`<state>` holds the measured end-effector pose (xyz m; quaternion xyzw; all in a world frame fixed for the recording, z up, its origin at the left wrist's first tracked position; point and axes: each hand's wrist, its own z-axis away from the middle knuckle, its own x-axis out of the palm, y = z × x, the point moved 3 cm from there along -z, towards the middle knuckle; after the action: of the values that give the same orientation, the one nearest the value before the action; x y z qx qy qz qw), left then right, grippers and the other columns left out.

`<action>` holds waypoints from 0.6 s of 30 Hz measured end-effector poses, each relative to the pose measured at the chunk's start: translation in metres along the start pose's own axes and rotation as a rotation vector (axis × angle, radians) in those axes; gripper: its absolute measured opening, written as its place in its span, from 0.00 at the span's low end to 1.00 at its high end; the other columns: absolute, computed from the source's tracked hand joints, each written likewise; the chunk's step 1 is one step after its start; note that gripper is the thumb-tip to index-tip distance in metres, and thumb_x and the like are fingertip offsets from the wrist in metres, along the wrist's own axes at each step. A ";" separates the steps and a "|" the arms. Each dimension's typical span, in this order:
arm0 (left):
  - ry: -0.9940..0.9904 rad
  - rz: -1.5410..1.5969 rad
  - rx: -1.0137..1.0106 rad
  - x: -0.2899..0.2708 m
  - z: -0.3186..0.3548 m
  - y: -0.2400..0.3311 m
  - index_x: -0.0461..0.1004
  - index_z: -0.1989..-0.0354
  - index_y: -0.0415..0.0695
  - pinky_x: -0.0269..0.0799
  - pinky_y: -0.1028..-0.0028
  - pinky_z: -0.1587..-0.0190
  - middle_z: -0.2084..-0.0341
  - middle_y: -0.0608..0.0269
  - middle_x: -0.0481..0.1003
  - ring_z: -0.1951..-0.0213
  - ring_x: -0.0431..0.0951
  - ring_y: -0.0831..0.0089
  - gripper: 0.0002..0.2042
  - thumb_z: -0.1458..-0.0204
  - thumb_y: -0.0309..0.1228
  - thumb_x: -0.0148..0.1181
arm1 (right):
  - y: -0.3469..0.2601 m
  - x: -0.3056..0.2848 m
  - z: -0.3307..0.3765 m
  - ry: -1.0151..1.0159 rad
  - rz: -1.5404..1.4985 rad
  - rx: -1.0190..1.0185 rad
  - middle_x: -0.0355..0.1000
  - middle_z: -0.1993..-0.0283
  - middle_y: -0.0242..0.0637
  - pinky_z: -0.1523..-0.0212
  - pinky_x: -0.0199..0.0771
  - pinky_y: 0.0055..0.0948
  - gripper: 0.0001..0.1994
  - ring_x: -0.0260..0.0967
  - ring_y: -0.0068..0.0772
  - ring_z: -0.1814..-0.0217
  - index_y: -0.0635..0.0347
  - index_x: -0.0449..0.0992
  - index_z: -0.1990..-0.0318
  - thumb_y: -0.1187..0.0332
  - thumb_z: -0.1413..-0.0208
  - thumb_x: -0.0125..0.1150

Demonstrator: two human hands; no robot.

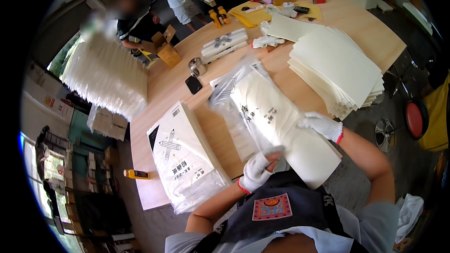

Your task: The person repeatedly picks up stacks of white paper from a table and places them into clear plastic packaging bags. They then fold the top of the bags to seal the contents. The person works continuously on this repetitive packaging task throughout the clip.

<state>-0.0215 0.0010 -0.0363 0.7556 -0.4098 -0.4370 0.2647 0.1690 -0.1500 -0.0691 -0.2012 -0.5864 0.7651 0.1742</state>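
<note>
In the head view, a thick pad of cream paper sheets [281,122] is held above the near edge of the wooden table [356,23], its far end sliding into a clear plastic bag [232,86] with dark printing along it. The pad is smooth, pale and rectangular, tilted from near right to far left.

To the left, on the table, lies a stack of finished packs [185,159], white with a crossed-pencil picture and dark characters, wrapped in shiny plastic. Farther off lie three long white packs [224,44] with grey marks, a black phone [193,84] and a small metal cup [197,66]. To the right sits a tall fanned pile of loose cream sheets [335,70]. At the far end are yellow envelopes [253,15], two orange bottles [219,17] and a spare white glove [266,42]. An open cardboard box [166,49] stands beyond the table's left edge.

The left hand [257,171], in a white glove with red cuff, is closed, pinching the bag's near edge against the pad. The right hand [322,125], gloved alike, grips the pad's right edge, fingers curled over it.
</note>
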 end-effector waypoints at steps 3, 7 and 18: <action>-0.067 -0.096 0.104 -0.006 -0.011 -0.009 0.72 0.59 0.43 0.72 0.70 0.68 0.67 0.57 0.76 0.70 0.77 0.64 0.14 0.56 0.18 0.50 | -0.010 0.026 -0.015 -0.063 0.082 0.002 0.73 0.52 0.41 0.46 0.67 0.32 0.17 0.70 0.39 0.50 0.60 0.72 0.50 0.63 0.45 0.51; -0.124 -0.083 0.016 0.014 -0.071 0.020 0.74 0.58 0.45 0.72 0.66 0.68 0.71 0.55 0.74 0.70 0.77 0.60 0.20 0.62 0.16 0.50 | -0.019 0.070 -0.038 0.225 0.324 -0.495 0.70 0.48 0.39 0.37 0.55 0.29 0.19 0.63 0.38 0.42 0.61 0.70 0.48 0.64 0.47 0.54; -0.035 -0.082 -0.150 0.022 0.003 -0.036 0.76 0.64 0.45 0.72 0.71 0.70 0.75 0.57 0.77 0.74 0.76 0.66 0.12 0.58 0.18 0.55 | -0.021 0.092 0.057 0.676 1.058 -0.676 0.71 0.61 0.40 0.58 0.70 0.38 0.12 0.68 0.42 0.56 0.55 0.74 0.61 0.62 0.51 0.56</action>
<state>-0.0037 0.0012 -0.0749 0.7420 -0.3491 -0.4904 0.2952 0.0613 -0.1452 -0.0456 -0.7278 -0.5293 0.4191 -0.1201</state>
